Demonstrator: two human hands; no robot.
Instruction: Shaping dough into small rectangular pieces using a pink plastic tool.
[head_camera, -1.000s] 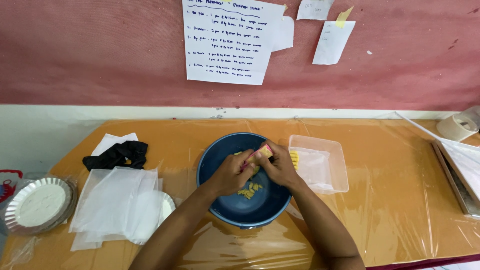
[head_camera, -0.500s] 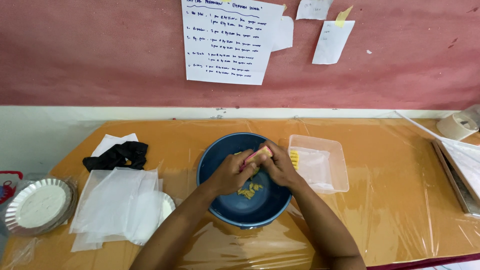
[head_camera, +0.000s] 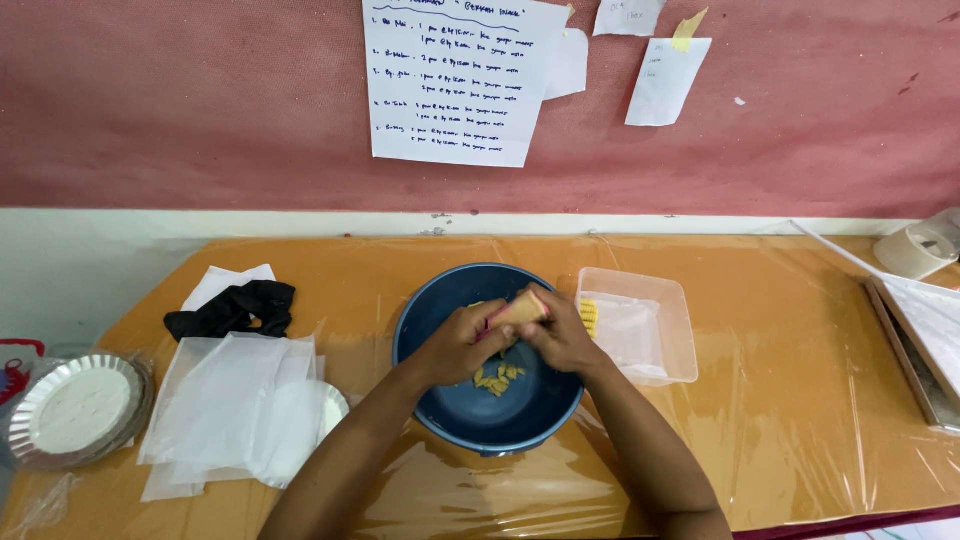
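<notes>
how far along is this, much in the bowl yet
Done: only a small heap of yellow pieces lies in the blue bowl. In hand: left hand and right hand grip a tan block over it. Left: most of the block appears uncut.

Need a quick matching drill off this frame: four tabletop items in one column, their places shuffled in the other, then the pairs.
Things:
1. blue bowl
2. clear plastic container
3. black glove
4. foil plate

Places:
A. far left edge of the table
B. directly under both hands
C. just right of the bowl
D. on white paper, left of the bowl

Pairs: 1-B, 2-C, 3-D, 4-A. The left hand and right hand together grip a pale yellow piece above the bowl.
</notes>
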